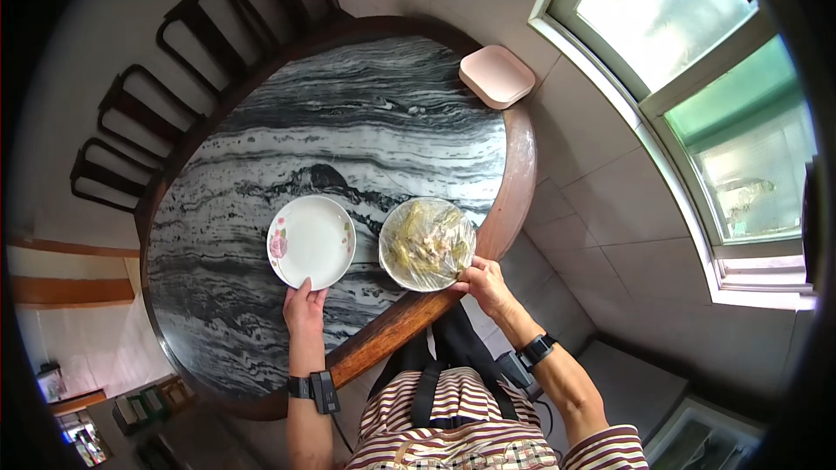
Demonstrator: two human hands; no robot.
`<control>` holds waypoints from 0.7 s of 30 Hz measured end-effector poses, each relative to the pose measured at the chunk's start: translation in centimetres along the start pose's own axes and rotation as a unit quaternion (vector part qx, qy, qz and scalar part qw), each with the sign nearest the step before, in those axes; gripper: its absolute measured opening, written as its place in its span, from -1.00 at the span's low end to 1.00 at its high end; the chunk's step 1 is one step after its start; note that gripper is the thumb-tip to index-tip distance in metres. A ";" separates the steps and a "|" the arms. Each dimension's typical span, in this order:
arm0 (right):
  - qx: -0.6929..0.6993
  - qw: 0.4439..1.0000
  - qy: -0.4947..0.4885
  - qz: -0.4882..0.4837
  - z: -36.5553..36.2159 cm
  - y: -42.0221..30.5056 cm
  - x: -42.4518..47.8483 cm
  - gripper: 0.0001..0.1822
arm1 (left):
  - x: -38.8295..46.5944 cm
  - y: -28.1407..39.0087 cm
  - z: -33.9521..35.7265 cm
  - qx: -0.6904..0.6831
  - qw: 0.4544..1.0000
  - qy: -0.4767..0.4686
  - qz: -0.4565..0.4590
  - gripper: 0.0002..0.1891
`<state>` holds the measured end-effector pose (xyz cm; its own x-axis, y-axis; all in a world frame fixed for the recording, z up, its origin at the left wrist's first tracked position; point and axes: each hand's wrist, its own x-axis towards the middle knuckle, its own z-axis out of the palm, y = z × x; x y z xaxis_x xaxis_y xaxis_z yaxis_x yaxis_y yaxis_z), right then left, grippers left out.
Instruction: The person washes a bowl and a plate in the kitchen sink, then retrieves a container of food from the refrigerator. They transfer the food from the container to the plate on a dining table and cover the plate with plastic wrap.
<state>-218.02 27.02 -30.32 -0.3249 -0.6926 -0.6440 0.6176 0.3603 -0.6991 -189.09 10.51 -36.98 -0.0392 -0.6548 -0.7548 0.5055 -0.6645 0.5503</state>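
Note:
A white plate with pink rose decoration (312, 241) is gripped at its near rim by my left hand (304, 307), the thumb lying over the edge. To its right, a round dish covered in clear plastic wrap (428, 243) holds yellowish-green food seen through the film. My right hand (484, 282) pinches this dish at its lower right rim. The two dishes are apart, both over the near part of the marble tabletop (353, 143). Whether either one rests on the stone or is slightly raised, I cannot tell.
A pale pink rounded-square tray (498, 76) sits at the table's far right edge. A brown wooden rim (392, 329) borders the round top. Several dark chairs (202, 32) line the left side. On the right are a tiled wall (607, 176) and a window (666, 19).

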 end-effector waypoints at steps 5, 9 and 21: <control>-0.002 1.000 0.008 0.019 -0.2 0.3 0.6 -0.66 | 0.7 -0.5 -0.4 -0.012 1.000 0.019 0.000 -0.58; -0.055 0.998 0.007 0.038 -0.3 -0.4 1.3 -0.67 | 1.1 -1.3 0.2 -0.018 0.999 0.038 0.012 -0.57; 0.052 0.992 -0.048 0.101 -2.5 0.4 2.4 -0.79 | -4.3 -5.6 3.2 0.017 0.998 -0.009 -0.057 -0.48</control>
<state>-220.37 27.10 -32.90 -0.1200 -0.6709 -0.7318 0.7357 0.4348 -0.5193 -194.47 15.92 -35.65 -0.1113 -0.5808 -0.8064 0.4680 -0.7465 0.4730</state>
